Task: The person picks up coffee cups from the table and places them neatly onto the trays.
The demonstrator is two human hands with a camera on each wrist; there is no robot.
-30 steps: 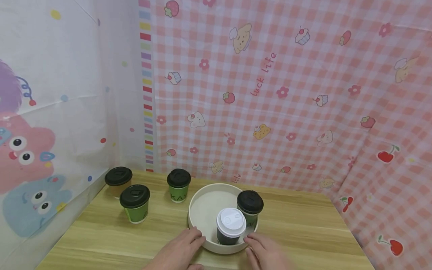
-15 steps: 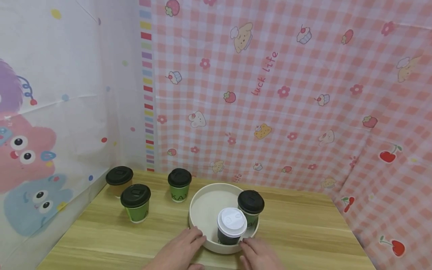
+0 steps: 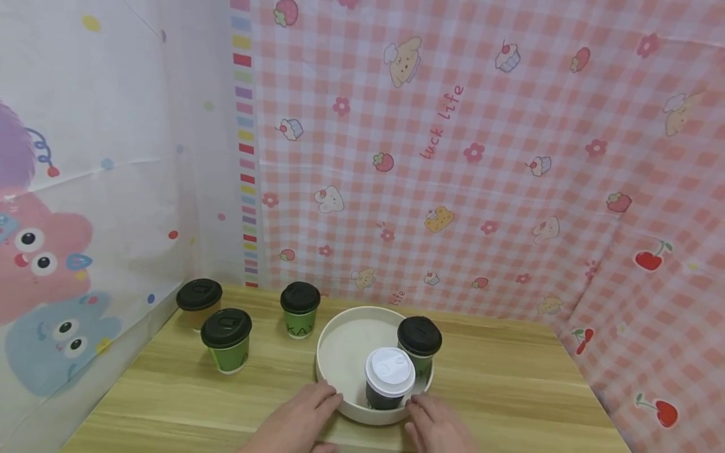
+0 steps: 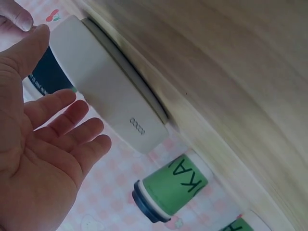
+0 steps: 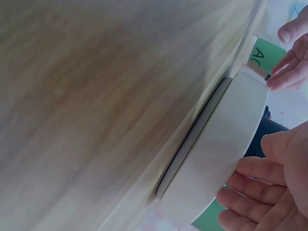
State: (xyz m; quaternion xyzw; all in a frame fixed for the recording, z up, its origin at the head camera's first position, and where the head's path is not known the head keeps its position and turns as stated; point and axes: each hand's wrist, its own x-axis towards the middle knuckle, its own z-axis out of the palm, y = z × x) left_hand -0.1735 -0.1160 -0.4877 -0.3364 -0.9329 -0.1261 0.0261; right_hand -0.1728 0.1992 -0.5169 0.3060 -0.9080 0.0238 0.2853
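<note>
A round cream tray (image 3: pixel 348 355) with a raised rim stands on the table. Inside it are a dark cup with a white lid (image 3: pixel 389 371), near the front, and a green cup with a black lid (image 3: pixel 420 336) at the right. My left hand (image 3: pixel 297 418) has its fingertips at the front-left rim, the fingers loosely extended. At the front-right rim, my right hand (image 3: pixel 438 428) touches with relaxed fingers, just beside the white-lidded cup. In the left wrist view, small lettering shows on the outer wall of the tray (image 4: pixel 115 91).
To the tray's left stand a green cup with a black lid (image 3: pixel 300 309), a second green cup (image 3: pixel 229 355) and a brownish cup (image 3: pixel 198 305) near the left wall cloth. Pink checked cloth (image 3: pixel 442 157) hangs behind the wooden table (image 3: pixel 510 384).
My right hand has moved slightly left and in to the rim, then a little back right. The left hand, tray and cups hold about the same places.
</note>
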